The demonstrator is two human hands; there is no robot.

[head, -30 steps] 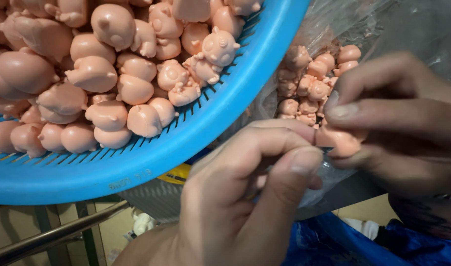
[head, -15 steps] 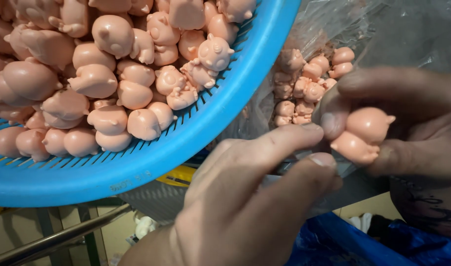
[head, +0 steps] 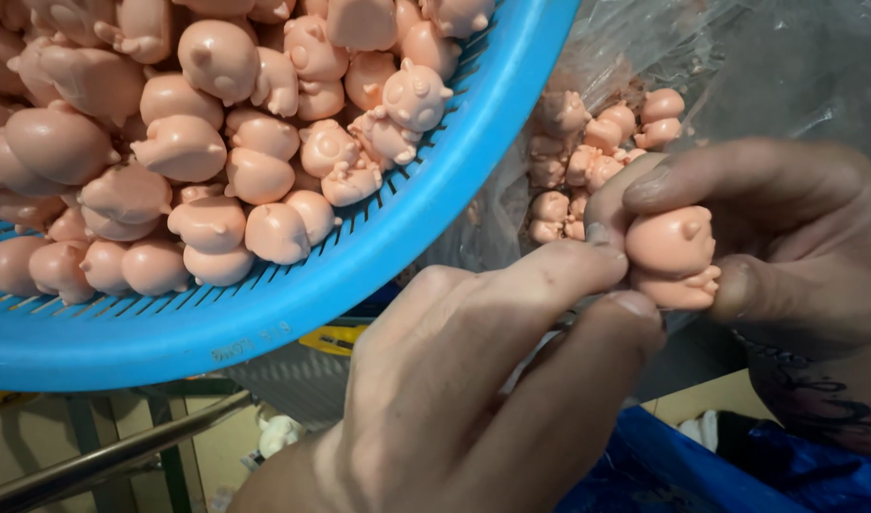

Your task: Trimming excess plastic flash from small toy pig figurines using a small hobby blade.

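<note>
Now, in the head view, the figure (head: 673,256) sits fully exposed in the right hand (head: 787,256), its fingers closed around it; a second ago they mostly hid it. The left hand (head: 473,389) has pinched thumb and forefinger at its lower edge, holding nothing I can make out. The basket (head: 378,275) and bag (head: 739,66) lie beyond.

Basket (head: 378,275) cut off at top and left edges. Figures in bag (head: 597,157) blurred behind clear plastic, too small to tell shapes. Right hand (head: 796,256) cut at right edge; left hand (head: 454,408) cut at bottom, covering whatever fingertips pinch.
</note>
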